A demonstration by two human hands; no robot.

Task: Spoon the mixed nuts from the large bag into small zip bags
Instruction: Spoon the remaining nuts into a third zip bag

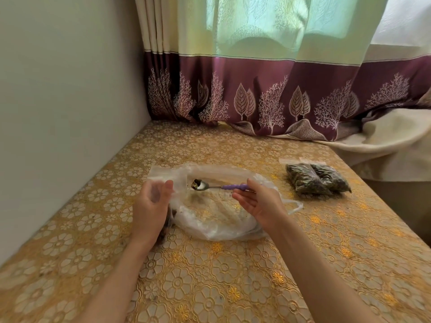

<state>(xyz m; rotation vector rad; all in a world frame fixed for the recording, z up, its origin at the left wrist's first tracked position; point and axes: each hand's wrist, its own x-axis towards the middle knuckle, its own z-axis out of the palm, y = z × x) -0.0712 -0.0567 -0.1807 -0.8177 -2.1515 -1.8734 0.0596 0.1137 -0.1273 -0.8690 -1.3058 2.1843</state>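
Clear zip bag [163, 177]: a small one, held up at the left, mouth facing the spoon.
Left hand [151, 201]: fingers curled round that small bag's edge.
Large bag [217, 220]: crumpled clear plastic lying on the gold flowered tablecloth [210, 287], between both hands.
Spoon [210, 186]: purple handle, a few nuts in its bowl, level above the large bag.
Right hand [258, 203]: pinching the spoon's handle.
Filled bags [317, 178]: two, dark, lying side by side at the right.

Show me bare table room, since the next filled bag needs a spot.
Free: the gold floral tablecloth near the body between the forearms, and the far strip under the purple curtain. Crowded: centre, around the large clear plastic bag, and right, by two filled zip bags.
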